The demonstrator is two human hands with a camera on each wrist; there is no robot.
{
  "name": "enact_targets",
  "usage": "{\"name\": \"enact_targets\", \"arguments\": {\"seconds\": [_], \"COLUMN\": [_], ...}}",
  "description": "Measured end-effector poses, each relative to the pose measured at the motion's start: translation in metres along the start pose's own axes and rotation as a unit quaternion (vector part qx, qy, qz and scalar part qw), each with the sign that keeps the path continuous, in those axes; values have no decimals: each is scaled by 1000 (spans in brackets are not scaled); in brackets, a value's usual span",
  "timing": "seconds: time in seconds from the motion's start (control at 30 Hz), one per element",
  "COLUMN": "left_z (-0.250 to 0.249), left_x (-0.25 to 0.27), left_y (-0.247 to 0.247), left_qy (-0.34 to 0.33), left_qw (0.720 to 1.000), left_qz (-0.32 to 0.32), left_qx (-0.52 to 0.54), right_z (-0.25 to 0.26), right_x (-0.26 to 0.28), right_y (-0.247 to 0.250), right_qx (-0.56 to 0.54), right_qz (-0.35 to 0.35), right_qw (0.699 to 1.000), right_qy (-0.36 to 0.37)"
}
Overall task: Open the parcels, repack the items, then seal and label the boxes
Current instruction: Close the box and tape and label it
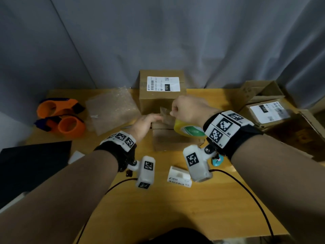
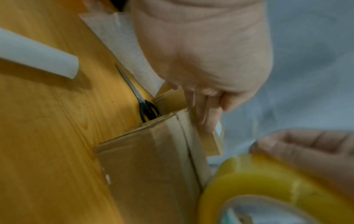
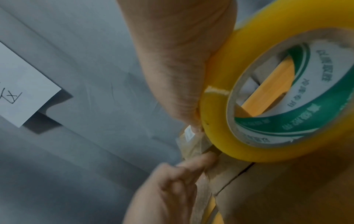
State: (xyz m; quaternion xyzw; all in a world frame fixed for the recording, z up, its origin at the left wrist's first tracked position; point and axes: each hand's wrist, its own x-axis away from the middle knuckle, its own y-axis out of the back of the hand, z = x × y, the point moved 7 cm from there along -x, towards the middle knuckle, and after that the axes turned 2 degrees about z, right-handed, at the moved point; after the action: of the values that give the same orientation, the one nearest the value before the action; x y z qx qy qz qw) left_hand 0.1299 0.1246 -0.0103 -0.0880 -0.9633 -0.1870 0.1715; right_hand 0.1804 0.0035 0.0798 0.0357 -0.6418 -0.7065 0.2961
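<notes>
A small brown cardboard box (image 1: 167, 140) lies mid-table with its flaps closed along a centre seam (image 2: 145, 174) (image 3: 277, 189). My right hand (image 1: 175, 110) grips a yellow tape roll (image 1: 188, 130) just above the box's far end (image 3: 239, 144). A short clear tape strip (image 1: 165, 115) runs from the roll to my left hand (image 1: 157, 118). The left fingers (image 2: 208, 121) lie straight on the tape end at the box's far edge. In the right wrist view my left hand (image 3: 191, 165) touches the strip below the roll.
A taller labelled box (image 1: 161, 92) stands right behind. Bubble wrap (image 1: 112, 108) and two orange tape dispensers (image 1: 58, 106) lie at left. Scissors (image 2: 141, 103) lie beside the small box. More boxes (image 1: 269, 111) sit at right. Label sheets (image 1: 179, 176) and cables lie near me.
</notes>
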Motion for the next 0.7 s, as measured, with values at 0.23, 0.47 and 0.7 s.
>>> {"name": "enact_targets", "arguments": {"seconds": [0.23,0.47,0.7], "left_z": [-28,-11,16], "left_x": [6,2,9], "left_y": [1,4,7], "left_qy": [18,46,87], "left_qw": [998,991,974], "left_qz": [-41,-105,-158], "left_qx": [38,67,135], "right_z": [9,-29,-35], "right_x": [-4,19,29], "right_y": [-2,13,-7], "right_qx": [66,-88,-307], "right_qz": [16,-74,-76], "right_qw": [998,992,948], "right_qy": [-2,-57,-24]}}
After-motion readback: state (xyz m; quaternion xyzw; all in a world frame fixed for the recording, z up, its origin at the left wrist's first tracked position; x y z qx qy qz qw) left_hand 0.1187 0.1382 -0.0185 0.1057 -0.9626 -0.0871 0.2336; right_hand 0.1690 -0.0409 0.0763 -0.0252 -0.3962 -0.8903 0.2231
